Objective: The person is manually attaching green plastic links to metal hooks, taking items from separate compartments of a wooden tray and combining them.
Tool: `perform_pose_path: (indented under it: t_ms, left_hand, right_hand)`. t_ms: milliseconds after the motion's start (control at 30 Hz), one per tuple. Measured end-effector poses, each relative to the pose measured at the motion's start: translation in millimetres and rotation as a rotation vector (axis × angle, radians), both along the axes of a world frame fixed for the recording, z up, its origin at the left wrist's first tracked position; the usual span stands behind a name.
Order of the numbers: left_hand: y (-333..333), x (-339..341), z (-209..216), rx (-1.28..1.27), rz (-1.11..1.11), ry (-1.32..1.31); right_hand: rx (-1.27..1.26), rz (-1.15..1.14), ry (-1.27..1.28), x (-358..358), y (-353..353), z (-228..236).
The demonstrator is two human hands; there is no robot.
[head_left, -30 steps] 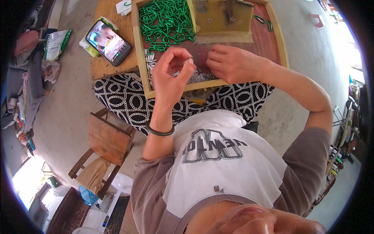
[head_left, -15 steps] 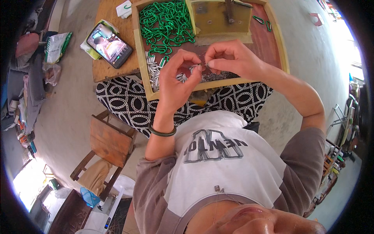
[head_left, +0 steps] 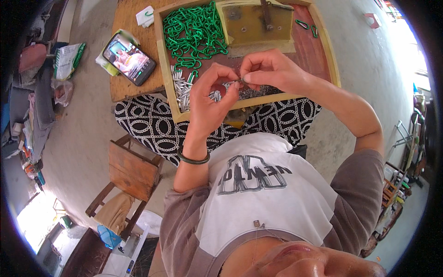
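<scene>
Beyond dark-lettered shirt [head_left: 277, 207], fingers [head_left: 256, 77] pinch tiny part [head_left: 240, 80], seemingly metal.

The small piece [head_left: 241, 80] between the left grip [head_left: 207, 101] and the right grip [head_left: 277, 73] is too tiny to make out. The left grip hides some silver tubes [head_left: 183, 96]. The view's upper edge cuts off the tray [head_left: 277, 98] and worktop [head_left: 127, 18].
</scene>
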State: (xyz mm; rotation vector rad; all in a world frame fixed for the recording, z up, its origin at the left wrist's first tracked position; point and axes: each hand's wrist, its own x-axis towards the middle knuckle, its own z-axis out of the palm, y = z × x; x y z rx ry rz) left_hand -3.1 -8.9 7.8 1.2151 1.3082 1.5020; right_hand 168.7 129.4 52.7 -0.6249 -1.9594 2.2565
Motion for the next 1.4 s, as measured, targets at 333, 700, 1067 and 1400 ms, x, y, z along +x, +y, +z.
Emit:
perform_pose_path:
  t_ms: [333, 700, 1067, 1400]
  left_hand:
    - [3.4, 10.8, 13.2, 0.198, 0.157, 0.561]
    - [-2.8, -4.2, -3.2, 0.181, 0.129, 0.258]
    - [-2.0, 6.7, 11.4, 0.162, 0.187, 0.664]
    - [-1.2, -0.6, -5.9, -0.074, 0.187, -0.037]
  right_hand:
    - [0.460, -0.040, 0.019, -0.1, 3.1, -5.8]
    - [0.136, -0.014, 0.022, -19.0, -3.1, -19.3]
    - [0.437, 0.019, -0.006, -14.6, 3.6, -4.1]
    - [0.923, -0.252, 0.178, -11.0, -18.3, 0.9]
